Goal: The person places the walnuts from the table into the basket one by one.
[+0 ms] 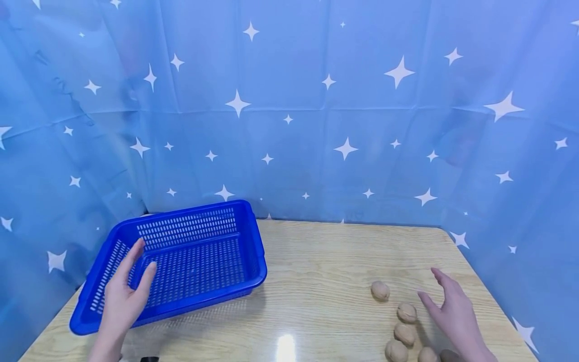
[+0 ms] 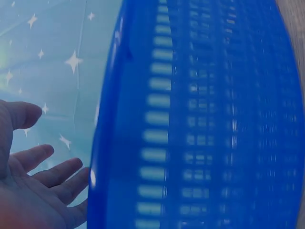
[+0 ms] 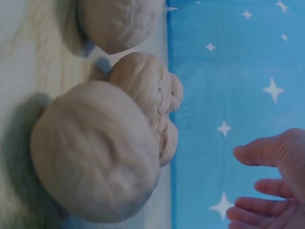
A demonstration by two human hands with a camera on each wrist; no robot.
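A blue plastic basket (image 1: 194,296) with slotted walls sits on the left of the table, and no walnuts show inside it. My left hand (image 1: 124,296) hovers over its near left rim, thumb and fingers spread, holding nothing. In the left wrist view the basket's wall (image 2: 128,143) rises beside the left hand (image 2: 43,181). Several walnuts (image 1: 406,312) lie at the right front of the table. My right hand (image 1: 454,311) is just right of them, fingers parted with nothing between. Large walnuts (image 3: 95,152) fill the right wrist view's left side, apart from the right hand (image 3: 271,191).
The wooden table (image 1: 316,271) stretches between basket and walnuts. A blue curtain (image 1: 289,100) with white stars hangs behind the table and along both sides. A small black object (image 1: 149,359) shows at the bottom edge near the left wrist.
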